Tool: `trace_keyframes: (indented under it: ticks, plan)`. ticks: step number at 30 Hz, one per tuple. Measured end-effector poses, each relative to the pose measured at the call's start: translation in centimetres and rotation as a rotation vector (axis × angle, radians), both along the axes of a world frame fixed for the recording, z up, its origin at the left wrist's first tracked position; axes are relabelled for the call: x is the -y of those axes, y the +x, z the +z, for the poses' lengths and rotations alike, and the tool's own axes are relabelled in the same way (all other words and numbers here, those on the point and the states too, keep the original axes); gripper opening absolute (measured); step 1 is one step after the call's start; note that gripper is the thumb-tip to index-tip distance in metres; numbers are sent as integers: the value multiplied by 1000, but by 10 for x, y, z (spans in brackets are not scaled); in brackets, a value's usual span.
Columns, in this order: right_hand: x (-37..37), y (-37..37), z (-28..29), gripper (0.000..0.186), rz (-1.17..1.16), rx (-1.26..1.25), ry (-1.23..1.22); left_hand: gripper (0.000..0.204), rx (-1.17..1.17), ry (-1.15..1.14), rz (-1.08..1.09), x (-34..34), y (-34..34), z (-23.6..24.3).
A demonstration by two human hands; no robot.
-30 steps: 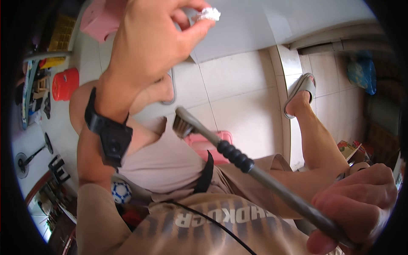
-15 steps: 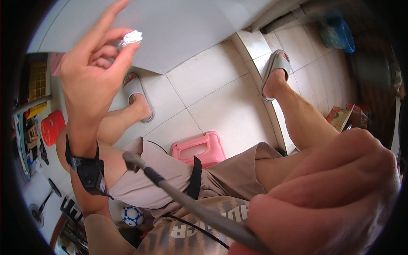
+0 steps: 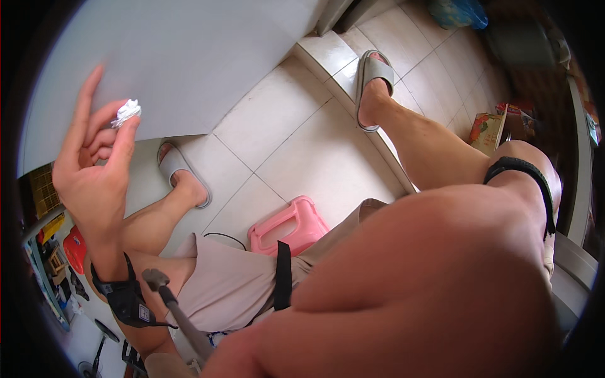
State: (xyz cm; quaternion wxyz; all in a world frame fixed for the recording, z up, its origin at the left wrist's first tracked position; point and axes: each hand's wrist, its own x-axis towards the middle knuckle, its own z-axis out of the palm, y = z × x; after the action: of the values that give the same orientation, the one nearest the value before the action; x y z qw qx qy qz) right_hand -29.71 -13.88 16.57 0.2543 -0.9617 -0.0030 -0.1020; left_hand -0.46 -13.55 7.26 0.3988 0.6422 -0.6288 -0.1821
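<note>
My left hand is at the left, pinching a white crumpled piece between thumb and fingers, with its index finger raised. A black strapped device sits on that wrist. My right hand, blurred and very near the camera, fills the lower right, its fingers wrapped round a grey tool whose small head lies beside my left wrist; much of the handle is hidden behind the hand.
A large pale panel spans the upper left. My sandalled feet are on tiles beside a raised step. Around me are a pink plastic object, a red stool, a blue bag and colourful boxes.
My left hand, still pinching the white piece, has moved down and left in the picture. My right hand has risen toward the camera, hiding more of the tool. The whole view has shifted.
</note>
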Motion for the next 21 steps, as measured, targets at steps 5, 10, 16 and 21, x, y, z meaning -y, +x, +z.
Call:
trace_keyframes:
  ticks: [5,10,16,21]
  plan:
    - [-4,5,-6,52,2,9,12,62,42,23,-23,1,12,-10]
    - [20,-11,-1,52,-47,7,0,61,12,79,-43,1,35,-13]
    - [3,-10,13,53,-26,37,35,59,-13,57,-52,8,58,-30]
    - [-22,0,15,53,7,89,47,59,56,87,-19,8,29,-21]
